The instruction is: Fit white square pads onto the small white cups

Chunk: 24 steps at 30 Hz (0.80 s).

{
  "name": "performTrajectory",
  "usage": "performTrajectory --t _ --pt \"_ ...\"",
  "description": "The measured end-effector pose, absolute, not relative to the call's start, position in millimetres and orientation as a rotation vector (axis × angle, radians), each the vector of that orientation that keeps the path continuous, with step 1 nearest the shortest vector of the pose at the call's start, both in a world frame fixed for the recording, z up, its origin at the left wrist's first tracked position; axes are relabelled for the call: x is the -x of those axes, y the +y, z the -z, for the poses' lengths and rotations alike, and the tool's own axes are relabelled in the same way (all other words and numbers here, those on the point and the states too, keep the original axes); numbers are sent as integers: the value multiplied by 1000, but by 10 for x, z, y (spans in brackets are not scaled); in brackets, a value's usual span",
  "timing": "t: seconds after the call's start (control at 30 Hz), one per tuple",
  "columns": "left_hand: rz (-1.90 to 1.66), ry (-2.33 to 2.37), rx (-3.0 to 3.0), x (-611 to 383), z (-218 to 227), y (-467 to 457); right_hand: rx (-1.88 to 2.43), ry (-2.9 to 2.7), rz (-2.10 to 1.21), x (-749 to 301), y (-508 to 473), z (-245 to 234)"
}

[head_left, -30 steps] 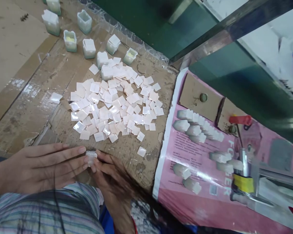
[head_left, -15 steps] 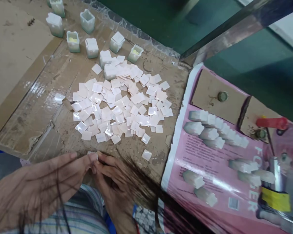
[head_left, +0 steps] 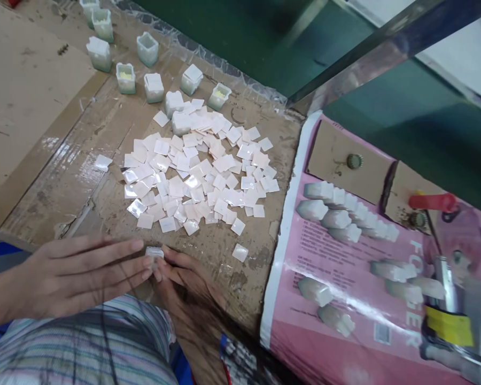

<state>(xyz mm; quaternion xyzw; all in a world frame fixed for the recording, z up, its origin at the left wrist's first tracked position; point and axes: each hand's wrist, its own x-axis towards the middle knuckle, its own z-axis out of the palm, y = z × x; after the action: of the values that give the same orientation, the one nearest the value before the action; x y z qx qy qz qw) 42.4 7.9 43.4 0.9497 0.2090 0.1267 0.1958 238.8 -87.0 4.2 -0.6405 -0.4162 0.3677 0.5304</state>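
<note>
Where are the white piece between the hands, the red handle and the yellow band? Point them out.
White piece point(head_left: 155, 252), head view: its top.
Red handle point(head_left: 432, 202), head view: mid-length.
Yellow band point(head_left: 449, 326), head view: its front.

On a pink printed sheet point(head_left: 350, 263) lies a cardboard piece point(head_left: 329, 152), bearing one ridged cap point(head_left: 355, 161), near a red handle point(head_left: 431, 202).

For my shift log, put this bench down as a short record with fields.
Left hand: flat, fingertips against a small white box
Right hand: fingers gripping that box, partly hiding it
Ahead: white squares scattered on brown cardboard
Farther back: tubs, some with yellow contents
Right side: pale containers on a pink sheet
</note>
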Motion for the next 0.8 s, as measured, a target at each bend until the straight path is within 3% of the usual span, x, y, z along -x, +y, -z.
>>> performTrajectory --t 0.3,0.8 --pt "-411 450 -2464 -425 -291 142 1362 -644 -1246 -2461 -827 -115" --pt "-518 462 -2463 -477 -192 118 1367 -541 -1378 -2452 -751 -148"
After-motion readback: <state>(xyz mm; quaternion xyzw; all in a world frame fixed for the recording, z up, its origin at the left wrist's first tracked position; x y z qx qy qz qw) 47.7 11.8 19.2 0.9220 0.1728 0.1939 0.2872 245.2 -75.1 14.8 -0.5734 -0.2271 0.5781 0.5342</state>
